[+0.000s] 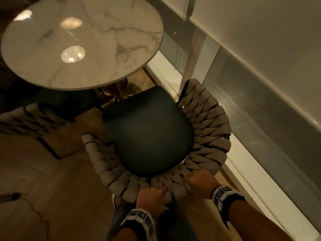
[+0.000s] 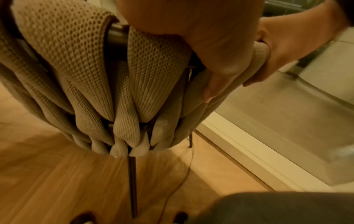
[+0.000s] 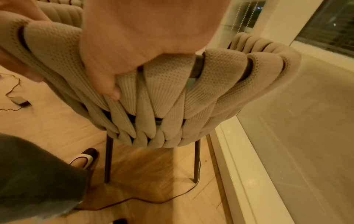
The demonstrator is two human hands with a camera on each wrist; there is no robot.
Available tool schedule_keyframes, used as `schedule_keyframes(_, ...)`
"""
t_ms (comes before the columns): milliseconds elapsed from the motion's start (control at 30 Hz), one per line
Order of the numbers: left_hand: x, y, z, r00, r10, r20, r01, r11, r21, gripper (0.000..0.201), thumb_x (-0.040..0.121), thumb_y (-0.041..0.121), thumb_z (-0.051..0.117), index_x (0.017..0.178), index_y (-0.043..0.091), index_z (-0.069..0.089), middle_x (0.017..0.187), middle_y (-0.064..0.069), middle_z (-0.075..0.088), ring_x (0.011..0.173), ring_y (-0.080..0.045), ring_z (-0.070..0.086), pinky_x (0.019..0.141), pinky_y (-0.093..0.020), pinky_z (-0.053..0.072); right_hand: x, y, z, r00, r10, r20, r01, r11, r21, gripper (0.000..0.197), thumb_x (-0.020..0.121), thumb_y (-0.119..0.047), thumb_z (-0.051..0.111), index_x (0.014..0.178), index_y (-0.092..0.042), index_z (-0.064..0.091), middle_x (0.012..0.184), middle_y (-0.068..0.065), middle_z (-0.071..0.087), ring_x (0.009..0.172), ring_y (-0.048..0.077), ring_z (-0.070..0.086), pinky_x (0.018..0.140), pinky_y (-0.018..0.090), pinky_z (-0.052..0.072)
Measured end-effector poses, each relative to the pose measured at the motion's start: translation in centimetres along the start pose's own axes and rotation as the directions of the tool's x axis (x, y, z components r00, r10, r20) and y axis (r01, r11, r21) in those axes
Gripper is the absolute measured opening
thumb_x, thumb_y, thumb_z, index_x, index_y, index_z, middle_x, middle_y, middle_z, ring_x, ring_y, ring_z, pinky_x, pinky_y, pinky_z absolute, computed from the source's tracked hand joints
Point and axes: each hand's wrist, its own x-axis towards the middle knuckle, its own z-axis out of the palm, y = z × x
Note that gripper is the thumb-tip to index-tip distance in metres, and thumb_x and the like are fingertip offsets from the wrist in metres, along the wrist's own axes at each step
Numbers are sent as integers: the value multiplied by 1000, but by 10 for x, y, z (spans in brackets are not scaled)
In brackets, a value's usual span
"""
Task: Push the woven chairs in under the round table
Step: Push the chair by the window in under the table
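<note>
My fingertips hidden over the woven chair [image 1: 205, 129] back's far side, second chair [image 1: 26, 119] cut off at left edge, table base [image 1: 111, 94] mostly hidden under round table [image 1: 83, 42], floor blurred.

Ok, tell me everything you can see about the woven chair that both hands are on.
The woven chair has a curved back of thick beige knitted bands wrapped over a dark frame, a dark green seat pad and thin dark legs on the wooden floor. It stands upright beside the window, seat facing the round table, not yet under it. The left hand and right hand grip its top rim.
</note>
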Motion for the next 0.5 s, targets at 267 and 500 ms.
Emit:
schedule_keyframes(267, 36, -16, -52, 962, -156, -222, 159, 987, -5, 28, 81, 27, 54, 108, 31, 61, 96, 1, 68, 90, -26, 63, 77, -32, 44, 69, 30, -29, 996, 58, -72, -63, 995, -79, 24, 83, -39, 58, 102, -26, 65, 97, -1, 70, 86, 23, 64, 80, 34, 48)
schedule_keyframes(500, 68, -25, -69, 918, -276, -283, 284, 959, -13, 26, 75, 48, 60, 99, 37, 60, 83, 9, 64, 86, -19, 57, 85, -41, 37, 107, 48, -48, 977, 93, -190, -121, 983, -138, 23, 84, -47, 54, 96, -30, 64, 95, -5, 69, 90, 22, 61, 83, 36, 44)
